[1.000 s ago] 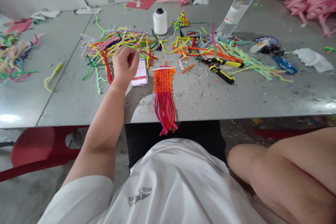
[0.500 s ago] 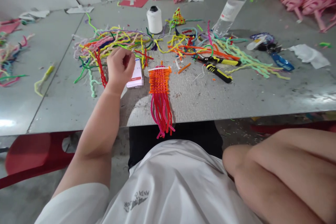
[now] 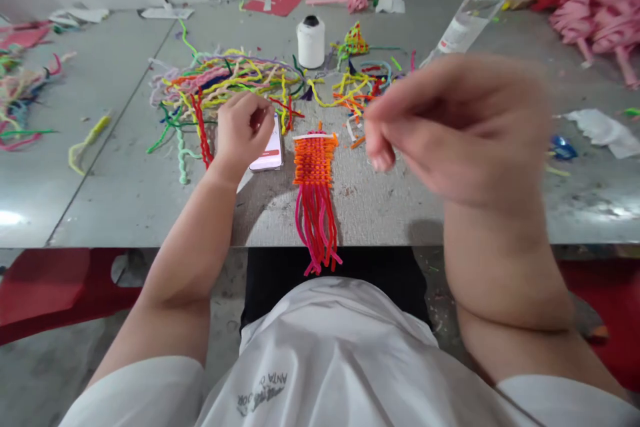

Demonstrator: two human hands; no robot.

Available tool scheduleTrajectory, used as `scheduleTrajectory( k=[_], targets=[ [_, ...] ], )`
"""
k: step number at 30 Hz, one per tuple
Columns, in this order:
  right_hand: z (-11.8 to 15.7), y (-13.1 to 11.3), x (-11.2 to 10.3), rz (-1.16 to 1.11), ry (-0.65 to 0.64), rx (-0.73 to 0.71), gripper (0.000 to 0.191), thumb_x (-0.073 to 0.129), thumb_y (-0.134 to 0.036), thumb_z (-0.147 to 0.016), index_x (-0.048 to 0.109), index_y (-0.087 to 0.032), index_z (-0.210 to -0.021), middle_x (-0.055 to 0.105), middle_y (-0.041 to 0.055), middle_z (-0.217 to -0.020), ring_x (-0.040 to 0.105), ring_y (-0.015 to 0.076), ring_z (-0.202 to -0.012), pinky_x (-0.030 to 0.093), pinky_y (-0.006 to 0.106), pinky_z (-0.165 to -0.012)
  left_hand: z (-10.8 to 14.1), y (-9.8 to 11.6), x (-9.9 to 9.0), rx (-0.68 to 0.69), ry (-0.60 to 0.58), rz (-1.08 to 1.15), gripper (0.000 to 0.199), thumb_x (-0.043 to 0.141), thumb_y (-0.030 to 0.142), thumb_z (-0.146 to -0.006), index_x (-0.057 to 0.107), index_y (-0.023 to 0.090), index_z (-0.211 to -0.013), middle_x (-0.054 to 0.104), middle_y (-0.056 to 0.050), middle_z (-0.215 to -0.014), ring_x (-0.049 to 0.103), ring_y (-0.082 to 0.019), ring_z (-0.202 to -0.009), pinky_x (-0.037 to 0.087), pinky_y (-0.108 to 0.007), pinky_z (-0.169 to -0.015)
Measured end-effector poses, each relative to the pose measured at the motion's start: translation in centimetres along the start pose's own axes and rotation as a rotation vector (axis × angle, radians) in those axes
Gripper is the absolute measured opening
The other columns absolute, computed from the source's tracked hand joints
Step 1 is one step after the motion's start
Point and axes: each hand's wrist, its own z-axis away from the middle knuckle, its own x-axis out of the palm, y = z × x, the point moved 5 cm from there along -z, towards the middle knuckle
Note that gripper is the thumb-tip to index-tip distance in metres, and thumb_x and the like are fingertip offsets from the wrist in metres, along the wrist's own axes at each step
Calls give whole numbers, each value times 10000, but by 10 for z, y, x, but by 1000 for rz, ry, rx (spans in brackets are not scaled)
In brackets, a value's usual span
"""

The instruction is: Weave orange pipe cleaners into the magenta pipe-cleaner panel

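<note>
My left hand (image 3: 243,128) rests loosely curled on the table, against the phone (image 3: 269,147), whose screen is lit. Nothing shows in its curled fingers. Right of it lies a flat woven piece (image 3: 314,160) of orange and pink-red fuzzy stems, a white strip along its top. Its loose pink and red ends hang over the table edge. My right hand (image 3: 465,130), slightly blurred, is raised over the table's right side with thumb and fingers pinched together. Whether it holds something small cannot be seen. It covers the place where the yellow-black pliers lay.
A tangle of coloured stems (image 3: 230,77) spreads behind my left hand. Farther back are a white thread spool (image 3: 311,43) and a small woven triangle (image 3: 355,40). A clear bottle (image 3: 475,7) leans at right, near pink ribbon bundles (image 3: 590,7). White tissue (image 3: 605,132) lies below them.
My right hand has risen into view from the lap side and now hides the pliers and green stems. My left hand stays by the phone. The view has shifted slightly.
</note>
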Motion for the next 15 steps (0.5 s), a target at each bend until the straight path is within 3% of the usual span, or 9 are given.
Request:
scheduleTrajectory(
  k=[2,3,5,7,10,15],
  targets=[
    [-56,65,6,83,18,62,203,721,-423,-1041,758,-234,-976,652,-34,-672,541,104,-539,477,288,-533,0,2,-2,-22,-12,7,200,641,343,-988,577,259,-819,530,-10,-684,495,-184,-661,400,-386,-641],
    [-70,92,4,174,45,55,253,729,-444,-1029,729,-230,-894,606,-41,-628,493,100,-519,440,299,-531,0,2,-2,-29,-18,12,171,636,323,-978,582,258,-829,538,-11,-694,499,-183,-656,400,-378,-630],
    [-75,135,-11,345,216,62,416,728,-483,-1005,590,-244,-694,461,-56,-565,393,112,-533,396,330,-566,1,2,-5,-26,-10,15,139,615,290,-968,587,254,-837,554,-13,-705,499,-173,-641,400,-364,-618],
    [-61,166,-20,397,249,128,575,646,-519,-1029,398,-262,-577,307,-64,-536,306,118,-523,388,348,-581,1,3,-10,-12,32,3,146,599,272,-965,579,251,-822,539,-4,-675,481,-162,-609,392,-355,-604],
    [-43,184,-21,464,193,195,544,669,-516,-970,384,-262,-583,305,-64,-529,287,124,-521,375,355,-578,0,8,-16,32,102,-7,144,612,238,-949,576,249,-810,520,9,-644,463,-151,-570,377,-348,-577],
    [-46,172,-30,534,288,136,595,569,-580,-1012,270,-266,-604,240,-50,-562,264,136,-564,372,352,-611,0,17,-21,94,153,5,150,651,192,-915,588,257,-796,495,23,-608,450,-146,-533,353,-348,-543]
  ],
)
